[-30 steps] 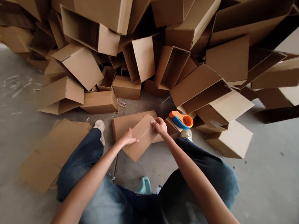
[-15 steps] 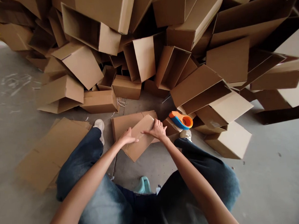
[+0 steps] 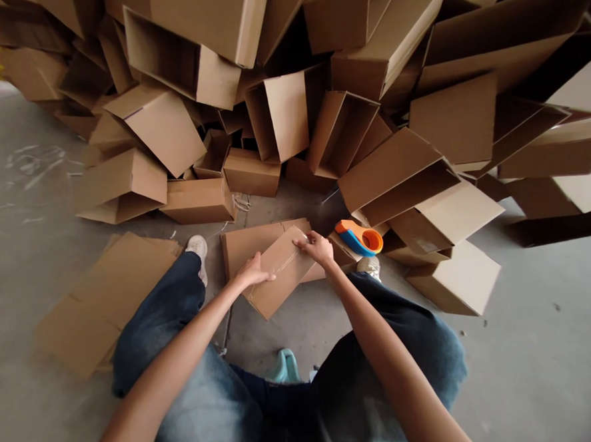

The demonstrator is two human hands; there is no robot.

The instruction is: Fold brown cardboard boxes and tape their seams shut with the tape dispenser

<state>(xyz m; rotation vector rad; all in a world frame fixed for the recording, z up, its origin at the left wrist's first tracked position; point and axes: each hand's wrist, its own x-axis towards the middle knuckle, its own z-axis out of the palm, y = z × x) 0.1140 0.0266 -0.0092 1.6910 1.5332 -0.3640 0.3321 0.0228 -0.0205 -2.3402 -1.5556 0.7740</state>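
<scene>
A small cardboard box [image 3: 281, 275] lies slanted between my knees, a shiny strip like clear tape running along the seam on its upper face. My left hand [image 3: 252, 271] grips its left side, thumb lying on the face. At the far right end, my right hand [image 3: 318, 249] has its fingers bent and pinched at the box's edge, beside the end of the seam; whether they also hold tape is too small to tell. Under and behind the box are flat cardboard pieces [image 3: 239, 241]. An orange and blue tape dispenser [image 3: 360, 237] rests on cardboard by my right foot.
A large heap of open cardboard boxes [image 3: 279, 115] fills the floor ahead. Flattened cardboard sheets [image 3: 104, 293] lie left of my left leg. More boxes [image 3: 452, 278] stand right of the dispenser. Clear plastic scraps [image 3: 34, 163] are on the floor at left.
My right hand has drawn in from spread fingers on the box's far right edge to a bent, pinching grip there. The left hand and the box stay nearly in place.
</scene>
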